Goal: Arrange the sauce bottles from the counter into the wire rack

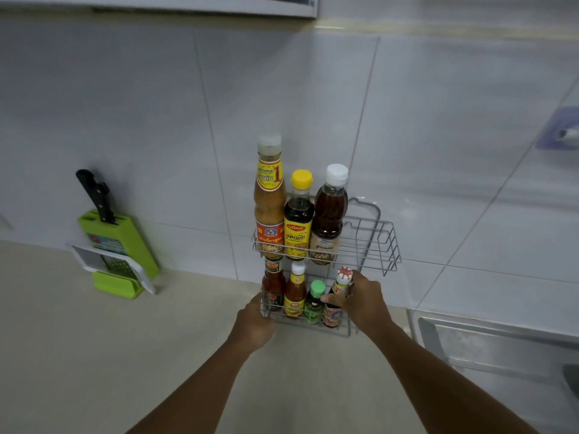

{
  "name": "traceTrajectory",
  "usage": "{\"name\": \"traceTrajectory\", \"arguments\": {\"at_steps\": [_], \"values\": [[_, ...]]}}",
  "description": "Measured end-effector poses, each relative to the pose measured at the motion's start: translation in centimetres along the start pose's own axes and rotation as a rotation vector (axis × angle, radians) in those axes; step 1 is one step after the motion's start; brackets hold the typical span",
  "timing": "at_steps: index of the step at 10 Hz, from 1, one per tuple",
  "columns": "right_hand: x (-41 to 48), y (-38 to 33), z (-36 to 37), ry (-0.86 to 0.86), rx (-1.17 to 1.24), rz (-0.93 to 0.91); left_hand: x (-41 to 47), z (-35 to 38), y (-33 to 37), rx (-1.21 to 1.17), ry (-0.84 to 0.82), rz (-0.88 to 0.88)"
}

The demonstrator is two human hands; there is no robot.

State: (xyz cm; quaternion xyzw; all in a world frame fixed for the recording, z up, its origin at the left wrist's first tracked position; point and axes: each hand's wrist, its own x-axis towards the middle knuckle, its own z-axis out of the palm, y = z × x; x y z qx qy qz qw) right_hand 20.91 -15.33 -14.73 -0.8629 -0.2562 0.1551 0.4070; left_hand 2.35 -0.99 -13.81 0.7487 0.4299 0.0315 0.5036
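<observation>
A two-tier wire rack (pixel 380 245) stands on the counter against the tiled wall. Its upper tier holds a tall tan sauce bottle (pixel 269 198), a dark bottle with a yellow cap (pixel 298 214) and a brown bottle with a white cap (pixel 329 214). On the lower tier stand a red sauce bottle (pixel 273 288), a chili sauce bottle (pixel 295 294), a small green-capped bottle (pixel 314 303) and a dark bottle with a red-and-white cap (pixel 336 297). My right hand (pixel 363 300) grips that last bottle. My left hand (pixel 255 324) holds the rack's lower left front corner.
A green knife block (pixel 125 242) with a black-handled knife (pixel 95 195) and a grater (pixel 116 264) leans against the wall at the left. A steel sink (pixel 488 343) lies at the right. A purple wall holder (pixel 560 130) is at the far right.
</observation>
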Motion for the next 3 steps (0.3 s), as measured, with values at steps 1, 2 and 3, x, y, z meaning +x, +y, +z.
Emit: {"name": "traceTrajectory", "arguments": {"at_steps": [1,2,3], "values": [[-0.1,0.1,-0.3,-0.038,-0.005,0.007,-0.3,-0.2,0.0,0.037,-0.036,-0.006],[-1.1,0.3,-0.5,-0.057,-0.084,0.026,-1.1,-0.8,-0.2,0.141,-0.091,0.014],[-2.6,-0.3,-0.7,-0.040,-0.101,0.045,-2.5,-1.7,0.4,0.201,-0.119,0.047]]}}
